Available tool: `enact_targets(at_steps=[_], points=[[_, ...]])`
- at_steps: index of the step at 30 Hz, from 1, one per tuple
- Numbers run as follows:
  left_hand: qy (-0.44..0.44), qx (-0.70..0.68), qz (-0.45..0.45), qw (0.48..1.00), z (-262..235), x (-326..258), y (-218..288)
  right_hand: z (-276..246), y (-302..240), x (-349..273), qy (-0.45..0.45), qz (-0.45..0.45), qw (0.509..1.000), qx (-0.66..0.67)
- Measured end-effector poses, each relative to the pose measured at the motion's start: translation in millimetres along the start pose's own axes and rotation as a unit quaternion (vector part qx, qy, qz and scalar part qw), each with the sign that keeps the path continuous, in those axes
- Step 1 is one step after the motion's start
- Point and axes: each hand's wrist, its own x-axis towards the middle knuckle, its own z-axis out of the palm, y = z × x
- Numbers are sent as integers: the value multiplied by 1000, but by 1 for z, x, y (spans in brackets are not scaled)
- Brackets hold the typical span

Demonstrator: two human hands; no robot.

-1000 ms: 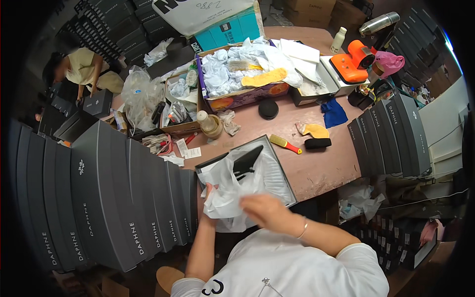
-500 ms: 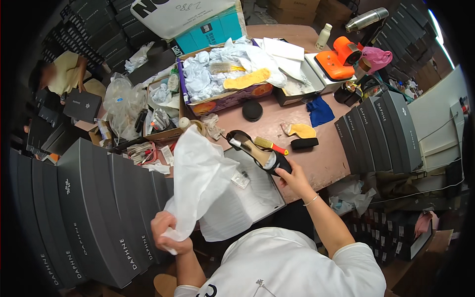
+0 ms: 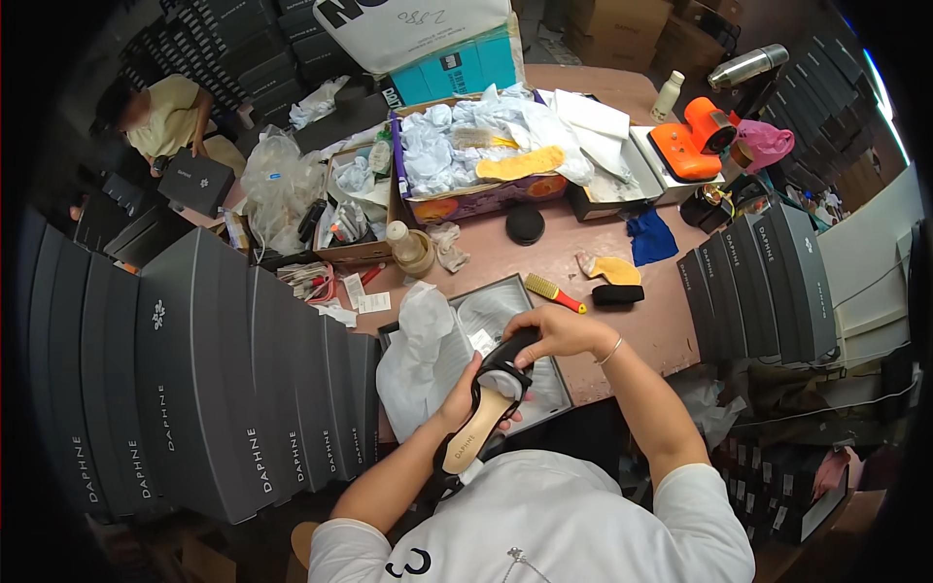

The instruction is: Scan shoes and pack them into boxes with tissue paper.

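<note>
Between my hands, close to my chest, is a black sandal (image 3: 476, 429) with a beige insole and white stuffing under its front strap. My left hand (image 3: 461, 396) is closed around the sandal's side. Over the toe, my right hand (image 3: 552, 335) grips the front end with thumb and fingers. Just beyond lies an open shoe box (image 3: 559, 394) lined with white tissue paper (image 3: 413, 335), which is draped loosely over its left part. A small white packet (image 3: 483, 341) sits on the paper inside the box.
Stacked dark grey shoe boxes stand at left (image 3: 199, 379) and right (image 3: 768, 282). On the table are a yellow-red brush (image 3: 555, 292), a black sponge block (image 3: 618, 294), a blue cloth (image 3: 652, 238), a glue bottle (image 3: 408, 249) and a carton (image 3: 476, 204) of crumpled paper. Another person (image 3: 165, 117) handles a box, far left.
My left hand has let go of the white tissue paper, which now lies over the box, and has taken hold of the sandal. My right hand has brought the sandal nearer, toe pointing away.
</note>
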Motion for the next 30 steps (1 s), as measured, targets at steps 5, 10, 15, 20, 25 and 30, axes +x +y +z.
enact_targets(at_steps=[5,10,15,20,25,30], points=[[247,-176,163,939,5,-2,-22,85,-27,5,227,-87,937,-252],[336,-160,201,906,36,-13,-40,136,-5,22,257,-27,924,-282],[349,-130,257,892,34,-8,-60,137,-23,17,251,68,964,-49],[359,-129,290,878,41,-13,-59,146,-24,-8,254,-38,959,-119],[374,-91,315,867,54,-15,-51,155,-32,-7,305,9,950,68],[412,-113,335,840,60,-13,-57,158,-37,-9,270,39,960,55]])
